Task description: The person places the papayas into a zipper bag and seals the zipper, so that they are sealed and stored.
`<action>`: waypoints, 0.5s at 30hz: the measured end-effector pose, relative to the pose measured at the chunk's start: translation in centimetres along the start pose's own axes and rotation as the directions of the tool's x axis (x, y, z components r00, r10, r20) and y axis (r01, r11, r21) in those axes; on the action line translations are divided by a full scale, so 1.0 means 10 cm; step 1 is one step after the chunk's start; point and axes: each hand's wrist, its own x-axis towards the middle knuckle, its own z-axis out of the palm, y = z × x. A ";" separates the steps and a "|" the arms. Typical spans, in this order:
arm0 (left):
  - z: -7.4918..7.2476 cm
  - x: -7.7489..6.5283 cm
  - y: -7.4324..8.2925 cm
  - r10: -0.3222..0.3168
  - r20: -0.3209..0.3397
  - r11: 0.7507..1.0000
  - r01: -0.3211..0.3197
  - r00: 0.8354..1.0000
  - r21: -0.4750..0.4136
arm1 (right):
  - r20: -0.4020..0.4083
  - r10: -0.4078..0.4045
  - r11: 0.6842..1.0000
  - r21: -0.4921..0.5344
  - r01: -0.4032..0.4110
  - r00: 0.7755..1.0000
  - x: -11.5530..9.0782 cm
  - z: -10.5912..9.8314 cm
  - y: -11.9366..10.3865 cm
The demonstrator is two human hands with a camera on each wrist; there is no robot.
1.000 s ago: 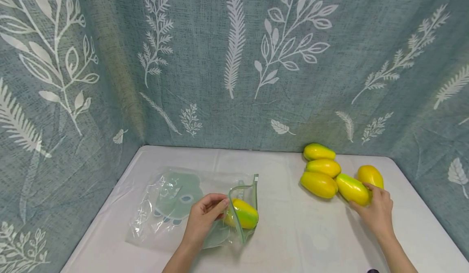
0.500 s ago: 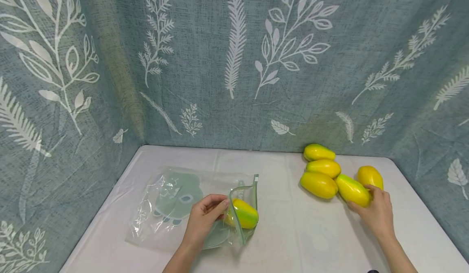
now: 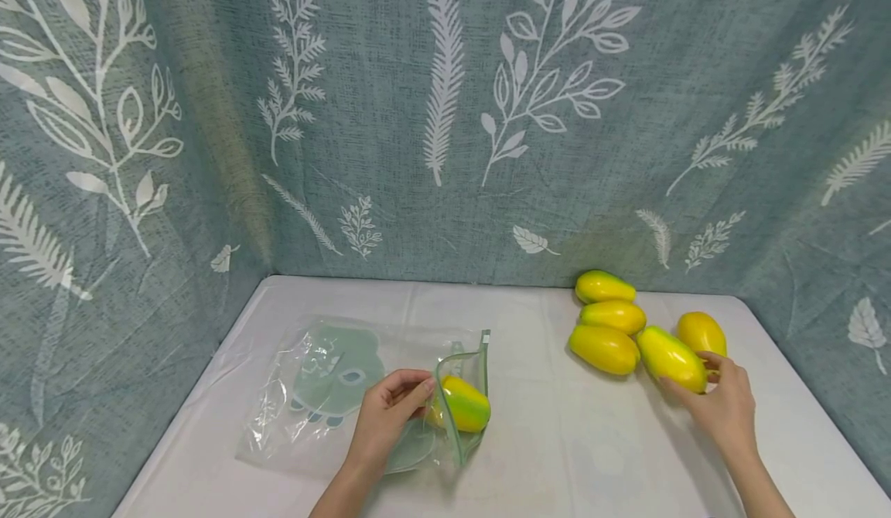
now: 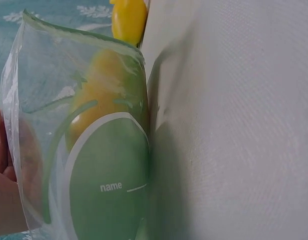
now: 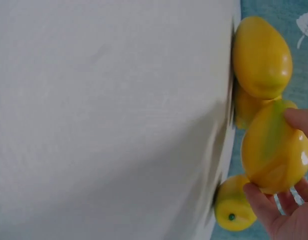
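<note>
In the head view my left hand (image 3: 388,414) pinches the edge of a clear zip bag (image 3: 341,367) with green trim, which lies on the table. A yellow-green papaya (image 3: 466,406) sits inside its mouth; through the plastic it shows in the left wrist view too, above the printed word "name". On the right my right hand (image 3: 724,408) grips the near end of another papaya (image 3: 670,357). Thumb and fingers lie on opposite sides of this papaya (image 5: 274,147) in the right wrist view. Whether it is clear of the table I cannot tell.
Left of the held fruit several papayas (image 3: 604,349) lie in a column towards the back edge. One more papaya (image 3: 701,334) lies just behind my right hand. The white table (image 3: 543,441) is bordered by a leaf-patterned curtain (image 3: 390,116).
My right hand has shifted slightly right, and the gripped papaya has turned a little and stands out more from its neighbours. The left hand and bag hold almost still.
</note>
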 end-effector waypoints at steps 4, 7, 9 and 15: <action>0.00 0.00 0.01 0.002 -0.001 1.000 -0.002 1.000 0.009 | -0.015 0.030 1.000 0.010 -0.030 0.999 -0.02 -0.03 -0.07; 0.00 0.00 0.01 0.001 0.001 1.000 -0.001 1.000 0.008 | -0.004 0.055 0.998 0.023 -0.055 0.998 -0.03 -0.05 -0.14; 0.00 0.00 0.01 -0.002 0.002 1.000 0.002 1.000 0.004 | 0.007 0.069 0.997 0.035 -0.070 0.998 -0.04 -0.06 -0.18; 0.00 0.00 0.02 -0.007 0.003 1.000 0.007 1.000 0.003 | 0.028 0.067 0.995 0.075 -0.069 0.997 -0.08 -0.06 -0.33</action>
